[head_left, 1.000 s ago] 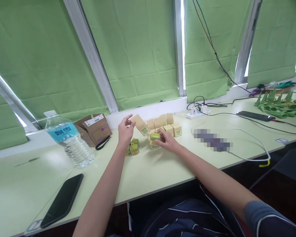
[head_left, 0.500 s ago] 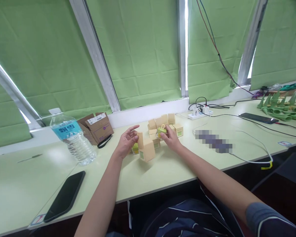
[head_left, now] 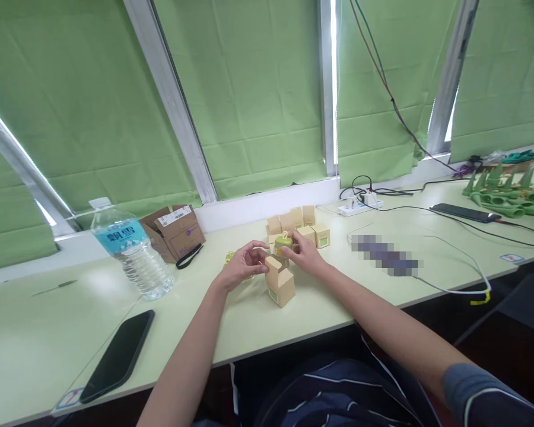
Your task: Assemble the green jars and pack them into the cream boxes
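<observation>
My left hand (head_left: 244, 267) pinches the raised flap of a small tan cardboard box (head_left: 282, 289). The box is tilted near the front of the table, with its top open and a green label on one side. Just above that opening, my right hand (head_left: 307, 252) grips a small container with a green lid and a loop on top (head_left: 283, 240). Behind my left hand, partly covered by it, is another green-topped container (head_left: 229, 257). Several more tan boxes (head_left: 321, 236) stand grouped behind my hands, some with their flaps up.
At the left are a large water bottle (head_left: 133, 255), a black phone (head_left: 118, 356) and a brown carton (head_left: 182, 234) with a black strap. A power strip (head_left: 360, 206) with cables lies at the back. Green cone-shaped pieces (head_left: 511, 196) and another phone (head_left: 465, 212) are at the right.
The small box has moved right and toward me, along with my left hand. My right hand has brought the green-lidded container slightly left and down, over the box's opening.
</observation>
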Available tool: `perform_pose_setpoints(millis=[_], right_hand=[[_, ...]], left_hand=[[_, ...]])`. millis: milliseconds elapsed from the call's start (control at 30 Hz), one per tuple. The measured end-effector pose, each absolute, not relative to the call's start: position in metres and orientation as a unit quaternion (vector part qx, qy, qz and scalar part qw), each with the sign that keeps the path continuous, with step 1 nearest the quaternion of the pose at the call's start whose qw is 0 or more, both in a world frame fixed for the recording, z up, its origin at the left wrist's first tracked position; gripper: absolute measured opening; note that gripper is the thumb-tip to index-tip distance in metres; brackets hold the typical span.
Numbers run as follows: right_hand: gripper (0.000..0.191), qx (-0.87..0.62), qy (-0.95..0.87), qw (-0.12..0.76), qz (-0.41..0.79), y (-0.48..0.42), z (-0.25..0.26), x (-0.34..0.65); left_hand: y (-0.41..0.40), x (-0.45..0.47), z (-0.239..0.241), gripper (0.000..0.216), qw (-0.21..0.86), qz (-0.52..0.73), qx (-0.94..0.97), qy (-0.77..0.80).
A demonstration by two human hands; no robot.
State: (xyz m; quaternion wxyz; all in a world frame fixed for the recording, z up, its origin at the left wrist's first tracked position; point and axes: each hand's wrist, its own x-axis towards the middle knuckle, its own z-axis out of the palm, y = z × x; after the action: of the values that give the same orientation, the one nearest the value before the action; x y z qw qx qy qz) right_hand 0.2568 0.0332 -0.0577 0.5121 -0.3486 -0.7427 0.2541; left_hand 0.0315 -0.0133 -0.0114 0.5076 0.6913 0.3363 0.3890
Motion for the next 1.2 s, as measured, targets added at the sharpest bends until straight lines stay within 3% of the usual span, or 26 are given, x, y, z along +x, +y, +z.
perform_pose_setpoints(millis=[333,633,1200], right_hand=[[0.043,-0.343,-0.743,0.512,0.260,0.035,-0.059,0.257],[0.042,-0.326,-0.736,0.524,0.280,0.036,-0.060,0.257],[0.041,-0.301,-0.758,0.499,0.292,0.033,-0.058,0.255]], left_hand=[[-0.019,0.039,-0.016,0.055,0.560,0.248,0.719,0.327],[-0.018,0.040,-0.019,0.064,0.571,0.275,0.700,0.330],[-0.019,0.041,-0.017,0.058,0.555,0.342,0.677,0.341]])
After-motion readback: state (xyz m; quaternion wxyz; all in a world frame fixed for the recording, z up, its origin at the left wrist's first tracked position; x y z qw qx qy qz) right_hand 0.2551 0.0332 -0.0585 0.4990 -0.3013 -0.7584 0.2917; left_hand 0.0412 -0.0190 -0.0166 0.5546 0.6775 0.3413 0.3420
